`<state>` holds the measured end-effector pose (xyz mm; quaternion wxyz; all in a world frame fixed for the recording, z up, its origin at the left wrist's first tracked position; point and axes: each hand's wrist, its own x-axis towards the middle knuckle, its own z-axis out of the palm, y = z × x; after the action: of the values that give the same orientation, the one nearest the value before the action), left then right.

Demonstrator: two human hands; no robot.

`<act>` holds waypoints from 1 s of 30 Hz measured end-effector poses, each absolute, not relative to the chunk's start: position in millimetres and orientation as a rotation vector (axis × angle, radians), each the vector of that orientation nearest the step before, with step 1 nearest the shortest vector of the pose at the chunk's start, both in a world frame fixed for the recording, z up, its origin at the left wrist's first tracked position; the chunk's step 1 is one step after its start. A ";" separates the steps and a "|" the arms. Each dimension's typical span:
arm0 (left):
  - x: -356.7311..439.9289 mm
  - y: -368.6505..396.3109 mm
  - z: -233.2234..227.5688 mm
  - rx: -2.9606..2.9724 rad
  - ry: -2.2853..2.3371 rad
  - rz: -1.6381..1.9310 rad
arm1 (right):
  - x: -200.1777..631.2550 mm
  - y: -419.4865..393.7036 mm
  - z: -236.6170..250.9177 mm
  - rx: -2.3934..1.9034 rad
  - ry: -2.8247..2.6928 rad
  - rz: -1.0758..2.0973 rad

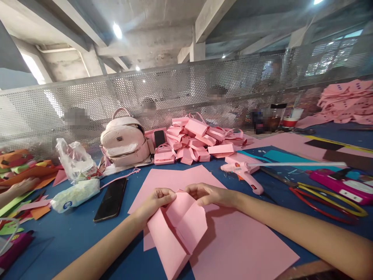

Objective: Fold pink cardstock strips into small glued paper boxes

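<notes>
A folded pink paper piece (177, 229) is held just above the blue worktop (67, 237), over larger flat pink sheets (239, 249) that lie under and behind it. The left hand (155, 200) is closed on its upper left edge, fingers curled over the fold. The right hand (205, 193) pinches the top edge next to it, fingers bent tight on the paper. The two hands almost touch at the top of the piece, whose flaps hang down and toward the camera.

Beside the right arm lies a pink glue gun (243, 173) with a long clear stick, and further right are red and yellow scissors (326, 198). A black phone (111, 199) rests left of the sheets, near a packet of tissues (76, 194) and a plastic bag (74, 159). Behind are a pale backpack (125, 142) and a heap of finished pink paper bags (198, 142).

The likely slip here is a crooked crease: with both grips bunched at one end, the free flaps could shift and the fold run off line. The thin paper may also crumple or tear under tight pinching. The right forearm lies close to the glue gun, so a wide sweep could knock it, and a hot nozzle could mark the sheets.
</notes>
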<state>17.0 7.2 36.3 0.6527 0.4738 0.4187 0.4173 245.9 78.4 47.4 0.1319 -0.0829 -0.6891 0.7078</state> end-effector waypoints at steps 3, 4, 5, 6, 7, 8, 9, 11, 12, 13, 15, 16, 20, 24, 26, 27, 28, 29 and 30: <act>18.5 7.1 35.6 1.088 0.959 0.951 | 244.3 79.0 43.6 -0.288 -2.022 2.027; 19.1 6.8 35.1 1.100 0.958 0.948 | 243.3 78.7 41.9 -0.322 -2.022 2.010; 19.8 6.3 34.5 1.118 0.954 0.942 | 242.1 78.1 40.3 -0.358 -2.019 1.988; 20.7 5.7 34.0 1.142 0.951 0.935 | 240.9 77.3 38.8 -0.395 -2.014 1.963; 21.8 5.1 33.6 1.169 0.951 0.930 | 239.7 76.3 37.5 -0.430 -2.011 1.935; 22.9 4.5 33.2 1.194 0.955 0.930 | 238.6 75.2 36.4 -0.461 -2.006 1.912; 24.2 3.9 33.0 1.218 0.965 0.934 | 237.7 74.3 35.5 -0.489 -2.003 1.896; 26.6 3.3 33.0 1.256 0.997 0.948 | 236.6 73.2 34.1 -0.539 -1.996 1.883; 27.7 3.2 33.1 1.268 1.009 0.956 | 236.2 73.1 33.4 -0.554 -1.995 1.883; 28.6 3.1 33.2 1.275 1.013 0.964 | 236.0 73.4 32.8 -0.562 -1.993 1.886; 29.6 3.2 33.6 1.274 1.000 0.984 | 235.6 74.4 31.4 -0.569 -1.994 1.886; 29.7 3.2 33.9 1.272 0.988 0.995 | 235.4 75.0 30.8 -0.570 -1.991 1.882; 27.0 3.0 36.4 1.385 0.951 0.994 | 234.8 76.1 29.5 -0.585 -1.955 1.892; 21.8 3.0 39.6 1.572 0.921 0.906 | 235.0 75.4 30.9 -0.601 -1.941 1.920; 19.9 2.9 40.5 1.644 0.933 0.861 | 235.2 75.1 31.9 -0.604 -1.947 1.914; 19.3 2.8 40.8 1.676 0.950 0.839 | 235.3 74.9 32.3 -0.607 -1.951 1.911; 19.0 2.5 41.0 1.704 0.968 0.820 | 235.3 74.7 32.6 -0.611 -1.955 1.906; 18.9 2.2 41.2 1.722 0.986 0.806 | 235.3 74.6 32.7 -0.616 -1.958 1.899; 19.1 1.9 41.2 1.730 1.000 0.798 | 235.2 74.4 32.6 -0.619 -1.963 1.891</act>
<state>19.1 1.9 41.2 0.4750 0.7076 0.4088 0.3264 235.2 74.4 32.6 0.1723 -0.2183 -0.6917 0.6665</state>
